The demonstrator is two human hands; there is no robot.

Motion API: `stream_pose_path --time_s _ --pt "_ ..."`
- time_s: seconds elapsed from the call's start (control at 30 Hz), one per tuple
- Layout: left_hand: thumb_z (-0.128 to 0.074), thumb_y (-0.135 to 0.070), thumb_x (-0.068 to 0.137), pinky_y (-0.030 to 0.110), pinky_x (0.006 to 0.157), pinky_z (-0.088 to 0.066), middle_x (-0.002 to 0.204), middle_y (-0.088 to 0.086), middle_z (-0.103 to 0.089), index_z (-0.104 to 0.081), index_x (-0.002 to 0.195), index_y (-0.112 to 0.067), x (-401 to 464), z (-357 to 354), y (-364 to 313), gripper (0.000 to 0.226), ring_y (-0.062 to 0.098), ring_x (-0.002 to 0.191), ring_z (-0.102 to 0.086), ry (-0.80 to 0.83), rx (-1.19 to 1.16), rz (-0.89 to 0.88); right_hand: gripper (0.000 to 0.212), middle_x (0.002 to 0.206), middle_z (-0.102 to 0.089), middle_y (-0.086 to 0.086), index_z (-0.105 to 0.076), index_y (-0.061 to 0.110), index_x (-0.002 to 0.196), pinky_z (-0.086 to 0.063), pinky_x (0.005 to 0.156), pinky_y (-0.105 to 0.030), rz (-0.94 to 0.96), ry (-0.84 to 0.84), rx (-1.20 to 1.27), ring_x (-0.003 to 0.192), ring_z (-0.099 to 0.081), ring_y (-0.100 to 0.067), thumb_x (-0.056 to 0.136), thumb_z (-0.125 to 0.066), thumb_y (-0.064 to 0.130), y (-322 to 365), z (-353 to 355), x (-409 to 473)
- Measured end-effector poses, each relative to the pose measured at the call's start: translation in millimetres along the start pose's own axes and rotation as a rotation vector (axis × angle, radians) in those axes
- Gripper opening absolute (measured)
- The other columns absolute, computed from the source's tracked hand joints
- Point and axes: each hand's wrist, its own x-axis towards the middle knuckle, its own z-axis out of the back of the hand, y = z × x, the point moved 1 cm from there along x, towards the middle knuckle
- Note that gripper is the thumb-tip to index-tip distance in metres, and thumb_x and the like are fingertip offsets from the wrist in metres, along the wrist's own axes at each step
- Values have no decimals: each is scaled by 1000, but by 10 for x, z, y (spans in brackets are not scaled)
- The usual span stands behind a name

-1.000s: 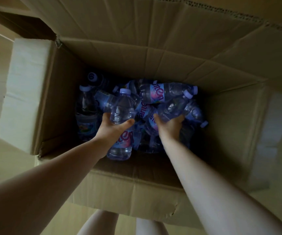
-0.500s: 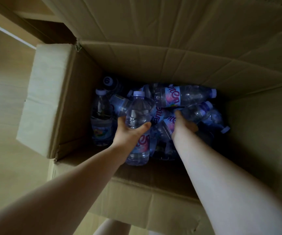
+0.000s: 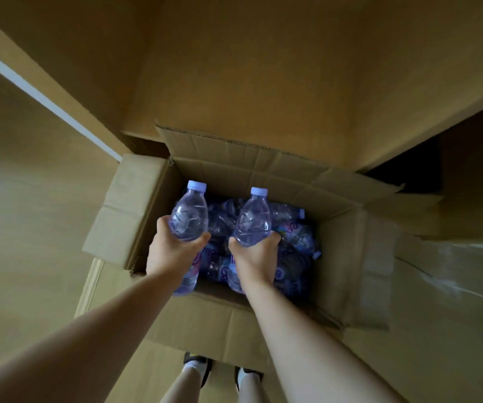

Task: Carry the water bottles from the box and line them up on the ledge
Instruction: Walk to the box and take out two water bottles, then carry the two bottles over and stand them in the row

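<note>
Bottles upright over box (image 3: 347, 245): left hand (image 3: 173, 251) grips one, right hand (image 3: 256, 257) another.

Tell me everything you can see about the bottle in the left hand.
The bottle in the left hand is clear, ribbed plastic with a pale lilac cap screwed on. It stands nearly upright, cap pointing away from the camera, above the open cardboard box. The left hand grips its middle, covering most of the pink and purple label; the base shows below the wrist. It touches nothing else, and its fill level can't be told.
</note>
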Motion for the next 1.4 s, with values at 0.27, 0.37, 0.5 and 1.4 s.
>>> stream_pose_path --time_s 0.27,0.37,0.5,1.4 --pt "-78 -40 71 37 82 -49 101 -8 -58 -41 101 -35 -795 1228 -420 48 21 92 -59 -242 -157 -23 66 118 -59 -5 -42 13 121 -54 81 -36 311 45 -81 105 -63 -27 74 -80 41 1009 441 -1191" --pt "-77 -41 70 31 71 -40 103 -10 -56 -41 104 -34 -1097 1758 -589 50 16 87 -53 -362 -234 -1 60 114 -61 -6 -43 15 113 -54 80 -38 417 86 -108 101 -63 -27 74 -80 40 1464 550 -1645" --pt "-75 -47 67 31 70 -40 112 -12 -57 -41 120 -34 -1432 2492 -668 64 17 90 -57 -488 -322 33 59 112 -63 -11 -39 12 111 -50 77 -35 513 132 -117 99 -62 -33 77 -77 42 2020 479 -2322" --pt "-67 -61 74 38 76 -46 113 6 -59 -40 117 -15 -2524 6860 1533 68 31 97 -63 -1265 -427 612 73 120 -50 -3 -37 11 132 -49 87 -37 1312 850 -287 101 -53 -20 79 -75 43 3116 -2395 -6894"
